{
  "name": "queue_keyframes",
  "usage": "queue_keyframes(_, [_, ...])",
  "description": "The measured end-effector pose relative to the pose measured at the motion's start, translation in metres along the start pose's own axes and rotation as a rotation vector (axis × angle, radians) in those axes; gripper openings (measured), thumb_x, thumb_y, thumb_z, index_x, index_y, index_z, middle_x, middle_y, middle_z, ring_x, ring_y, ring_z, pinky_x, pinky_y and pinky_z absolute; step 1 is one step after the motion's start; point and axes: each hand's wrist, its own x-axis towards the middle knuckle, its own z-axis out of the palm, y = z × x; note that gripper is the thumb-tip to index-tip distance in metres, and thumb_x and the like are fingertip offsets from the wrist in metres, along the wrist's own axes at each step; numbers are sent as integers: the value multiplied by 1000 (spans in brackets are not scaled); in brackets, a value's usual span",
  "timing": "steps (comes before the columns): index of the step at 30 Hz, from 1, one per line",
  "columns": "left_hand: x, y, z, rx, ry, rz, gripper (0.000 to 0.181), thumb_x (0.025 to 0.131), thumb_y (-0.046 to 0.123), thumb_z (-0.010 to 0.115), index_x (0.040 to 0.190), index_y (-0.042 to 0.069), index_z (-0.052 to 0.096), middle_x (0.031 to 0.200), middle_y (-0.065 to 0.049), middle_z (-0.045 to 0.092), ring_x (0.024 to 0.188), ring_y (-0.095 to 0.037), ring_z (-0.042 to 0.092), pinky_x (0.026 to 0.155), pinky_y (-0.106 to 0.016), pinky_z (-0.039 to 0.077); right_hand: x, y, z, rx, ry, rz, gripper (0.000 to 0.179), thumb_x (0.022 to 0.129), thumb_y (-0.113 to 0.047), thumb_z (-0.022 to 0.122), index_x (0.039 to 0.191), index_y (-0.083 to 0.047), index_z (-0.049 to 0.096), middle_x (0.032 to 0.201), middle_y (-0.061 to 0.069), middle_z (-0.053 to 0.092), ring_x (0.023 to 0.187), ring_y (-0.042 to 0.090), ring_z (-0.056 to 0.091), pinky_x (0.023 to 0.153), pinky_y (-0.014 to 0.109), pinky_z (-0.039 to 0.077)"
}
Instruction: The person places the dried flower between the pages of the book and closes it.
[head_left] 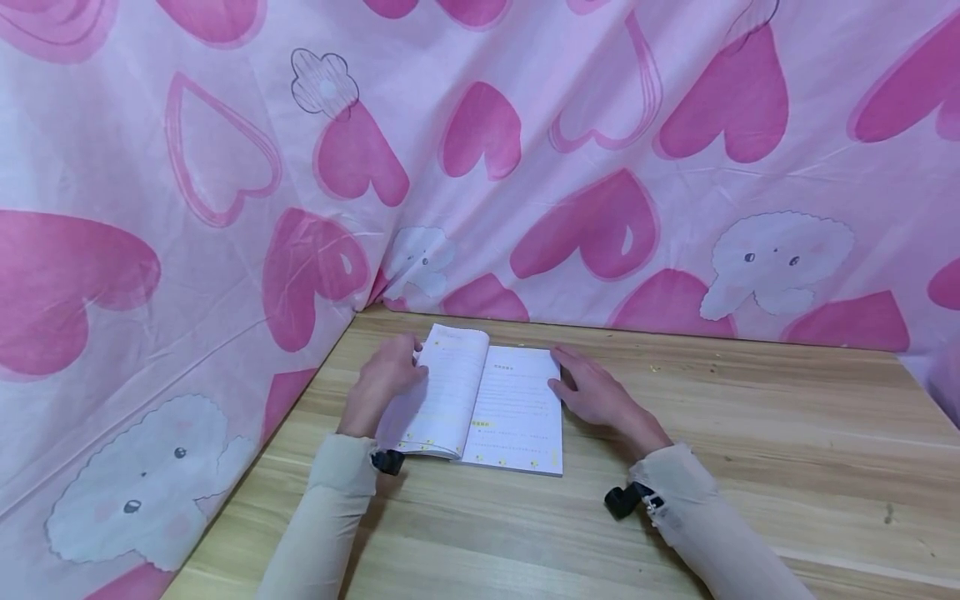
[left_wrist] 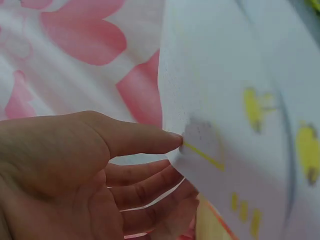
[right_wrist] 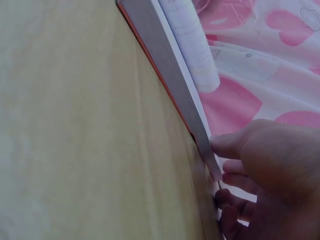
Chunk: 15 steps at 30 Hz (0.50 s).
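An open book [head_left: 517, 408] with white printed pages and small yellow marks lies on the table. Its left-hand pages [head_left: 450, 383] bow upward from the spine. My left hand [head_left: 382, 379] pinches the outer edge of these pages; in the left wrist view the thumb [left_wrist: 165, 142] presses on the printed side and the other fingers pass behind. At the book's right edge, my right hand [head_left: 596, 392] holds the side, thumb [right_wrist: 227, 145] on top of the page edge. The fingers of that hand curl beside the edge near the table, their tips partly hidden. The thick page block [right_wrist: 172, 75] shows in the right wrist view.
The wooden table [head_left: 750, 467] reaches forward to a pink cloth [head_left: 585, 233] with hearts and white animal faces, which hangs behind it and along the left side. Black wrist devices [head_left: 626, 500] sit at both cuffs.
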Motion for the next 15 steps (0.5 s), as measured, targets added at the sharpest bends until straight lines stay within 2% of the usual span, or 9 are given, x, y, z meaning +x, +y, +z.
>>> queue_keyframes(5, [0, -3, 11, 19, -18, -19, 30, 101, 15, 67, 125, -1, 69, 119, -17, 72, 102, -30, 66, 89, -50, 58, 0, 0, 0, -12, 2, -2, 69, 112, -30, 61, 170, -5, 32, 179, 15, 29, 166, 38, 27, 132, 58, 27])
queue_keyframes(11, [-6, 1, 20, 80, -6, -52, 47, 106, 23, 59, 141, -8, 54, 136, -28, 59, 123, -42, 57, 103, -62, 52, 1, 1, 2, -20, 8, -5, 69, 112, -30, 60, 170, -6, 32, 179, 15, 29, 166, 38, 28, 132, 58, 27])
queue_keyframes(15, [-9, 3, 23, 71, -11, -18, 50, 109, 27, 52, 143, -10, 48, 131, -30, 63, 120, -47, 62, 101, -63, 53, 2, 2, 3, -29, 9, -6, 69, 112, -31, 60, 169, -6, 33, 178, 15, 31, 165, 38, 29, 132, 58, 28])
